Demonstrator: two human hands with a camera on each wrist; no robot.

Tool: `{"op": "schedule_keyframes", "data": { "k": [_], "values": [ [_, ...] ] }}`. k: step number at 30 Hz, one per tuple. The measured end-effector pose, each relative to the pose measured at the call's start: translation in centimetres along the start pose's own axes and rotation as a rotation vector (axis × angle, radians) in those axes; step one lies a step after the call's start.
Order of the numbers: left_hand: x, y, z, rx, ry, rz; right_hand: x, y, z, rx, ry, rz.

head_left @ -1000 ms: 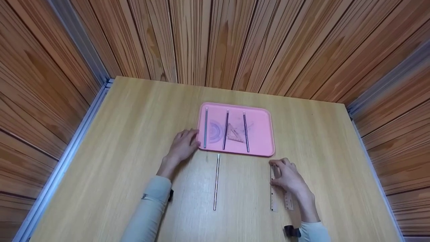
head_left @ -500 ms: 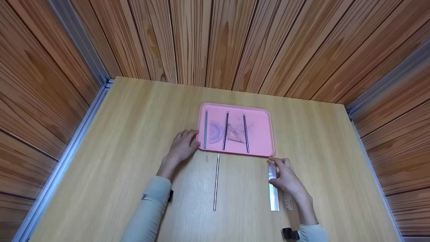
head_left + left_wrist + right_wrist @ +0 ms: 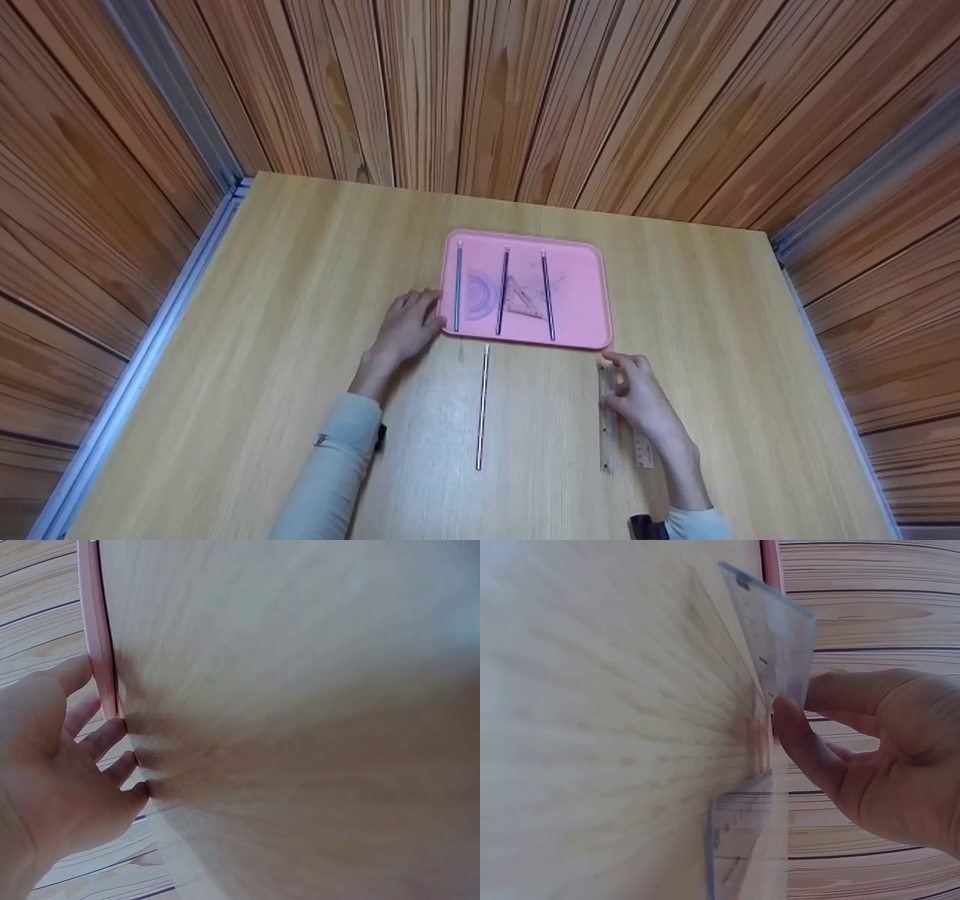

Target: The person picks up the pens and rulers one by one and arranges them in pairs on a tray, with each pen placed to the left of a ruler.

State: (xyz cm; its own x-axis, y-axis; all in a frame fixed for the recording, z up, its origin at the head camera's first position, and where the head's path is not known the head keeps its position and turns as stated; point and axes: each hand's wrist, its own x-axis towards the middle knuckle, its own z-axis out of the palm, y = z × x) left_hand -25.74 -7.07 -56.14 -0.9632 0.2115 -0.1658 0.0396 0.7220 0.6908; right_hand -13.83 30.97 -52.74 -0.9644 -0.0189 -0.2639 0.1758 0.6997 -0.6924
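Now, right hand (image 3: 645,397): transparent ruler (image 3: 778,630) is pinched and tilted.
Left hand (image 3: 403,326): unclenched, laid against left edge of pink tray (image 3: 586,300).

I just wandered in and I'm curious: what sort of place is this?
Probably a small booth for desk work, though I can't be sure. Wood-look walls close around the table, metal strips line its side edges, and a pink tray holds pencils.
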Motion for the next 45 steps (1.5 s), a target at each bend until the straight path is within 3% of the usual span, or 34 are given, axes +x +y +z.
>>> {"op": "schedule_keyframes", "data": {
  "k": [9,23,45],
  "values": [
    [0.01,-0.09,0.08,-0.005,-0.008,-0.008,-0.26,-0.24,0.21,0.019,0.029,0.009],
    [0.0,0.06,0.09,-0.001,-0.001,-0.016,-0.17,-0.19,0.16,0.024,0.119,-0.062],
    [0.0,0.14,0.07,0.007,-0.017,-0.033,0.22,-0.62,0.42,0.05,0.152,-0.017]
  ]
}}
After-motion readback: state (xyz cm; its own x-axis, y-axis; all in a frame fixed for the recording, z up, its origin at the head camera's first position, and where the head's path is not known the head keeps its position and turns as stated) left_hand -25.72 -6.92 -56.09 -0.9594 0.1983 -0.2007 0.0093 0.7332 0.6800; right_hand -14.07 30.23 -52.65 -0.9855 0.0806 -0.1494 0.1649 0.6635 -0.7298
